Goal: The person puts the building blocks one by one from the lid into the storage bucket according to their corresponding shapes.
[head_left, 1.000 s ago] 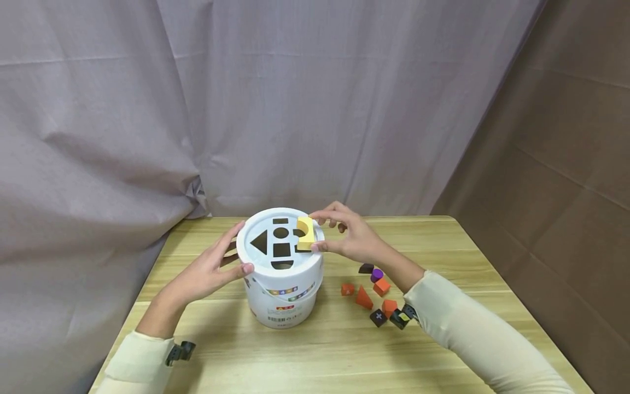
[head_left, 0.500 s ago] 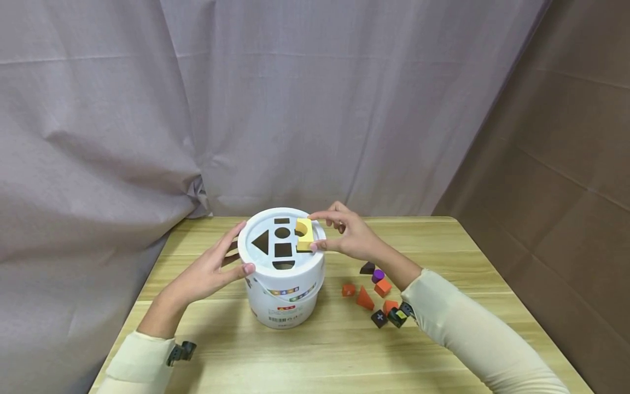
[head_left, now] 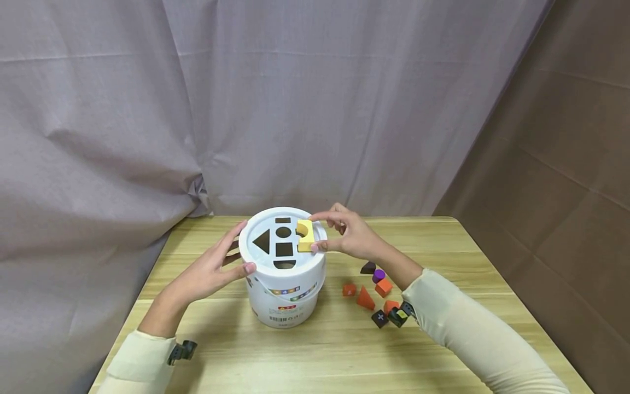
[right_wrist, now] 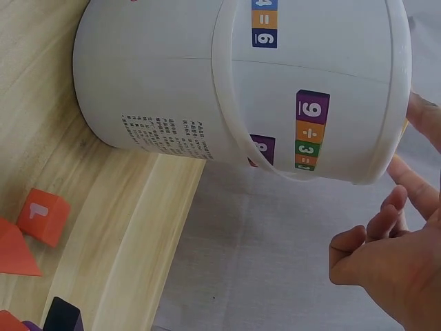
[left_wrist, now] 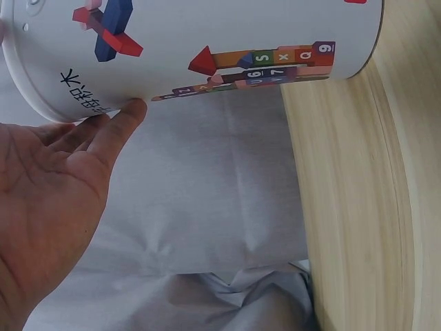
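A white bucket (head_left: pixel 285 303) stands on the table (head_left: pixel 344 361), nearer its left edge than its right. Printed strips cross its wall: seen from the right wrist, one strip (right_wrist: pixel 312 131) reads "9 ÷ 3 = 3", and another strip (right_wrist: pixel 264 22) ends in "4 = 6". Black characters (left_wrist: pixel 83 93) run near the rim; lower down come a red label (head_left: pixel 287 307), a barcode (head_left: pixel 281 319) and small print (right_wrist: pixel 165 138) too fine to read. The left hand (head_left: pixel 216 268) steadies the bucket's rim, thumb and fingers spread. With thumb and forefinger, the right hand (head_left: pixel 351 235) pinches a notched yellow block (head_left: pixel 308 235) on the lid (head_left: pixel 263 260), on the side towards the table's right edge. Between bucket and that edge lie a black block (head_left: pixel 380 318) marked "+" and an orange block (right_wrist: pixel 45 217) with a pale character, L or 7.
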Motion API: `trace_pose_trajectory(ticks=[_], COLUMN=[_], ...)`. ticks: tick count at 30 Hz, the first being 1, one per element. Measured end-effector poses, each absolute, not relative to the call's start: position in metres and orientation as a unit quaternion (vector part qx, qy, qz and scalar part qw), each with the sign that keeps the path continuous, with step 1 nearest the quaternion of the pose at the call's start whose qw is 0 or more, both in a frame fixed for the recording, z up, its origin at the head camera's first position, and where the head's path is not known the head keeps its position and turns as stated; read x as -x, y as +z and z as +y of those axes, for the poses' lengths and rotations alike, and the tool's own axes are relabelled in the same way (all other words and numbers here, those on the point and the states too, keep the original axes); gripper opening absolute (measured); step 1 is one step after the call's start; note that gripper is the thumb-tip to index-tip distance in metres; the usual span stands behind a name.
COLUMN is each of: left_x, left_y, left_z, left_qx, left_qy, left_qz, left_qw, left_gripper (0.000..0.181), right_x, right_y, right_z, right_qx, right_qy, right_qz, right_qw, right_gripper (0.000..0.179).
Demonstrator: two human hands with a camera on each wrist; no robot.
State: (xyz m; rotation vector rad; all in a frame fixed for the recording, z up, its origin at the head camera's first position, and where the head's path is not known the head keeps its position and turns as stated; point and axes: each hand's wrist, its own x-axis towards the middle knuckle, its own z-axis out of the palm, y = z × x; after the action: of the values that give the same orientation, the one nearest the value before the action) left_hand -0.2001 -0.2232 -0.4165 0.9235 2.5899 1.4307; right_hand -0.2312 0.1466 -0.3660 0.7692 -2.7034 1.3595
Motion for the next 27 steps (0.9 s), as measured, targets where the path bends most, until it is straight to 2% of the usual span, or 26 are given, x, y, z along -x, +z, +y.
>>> trace_pose_trajectory(ticks=[3,8,10,27], left_x=[0.2,0.201,0.201,0.206], left_y=[-0.417,-0.418,-0.418,-0.42], left_z=[-0.223,-0.223,-0.223,-0.223], left_qx=[-0.299,-0.299,-0.301,-0.304], left_qy=[0.461,0.46,0.46,0.457], left_qz=[0.836,0.836,0.835,0.836], left_qw=[0.02,0.019,0.019,0.017], left_gripper=[0.097,0.097,0.097,0.096], right_x=[0.231,0.232,0.233,0.224], right_y=[-0.366,-0.368,-0.369,-0.369], right_z=[0.147,0.148,0.149,0.173], right_qx=[-0.247,-0.253,-0.257,-0.245], right_qy=[0.433,0.417,0.414,0.413], right_qz=[-0.867,-0.873,-0.873,-0.877], right_qw=[0.006,0.005,0.011,0.023], right_gripper=[0.068,0.098,0.104,0.083])
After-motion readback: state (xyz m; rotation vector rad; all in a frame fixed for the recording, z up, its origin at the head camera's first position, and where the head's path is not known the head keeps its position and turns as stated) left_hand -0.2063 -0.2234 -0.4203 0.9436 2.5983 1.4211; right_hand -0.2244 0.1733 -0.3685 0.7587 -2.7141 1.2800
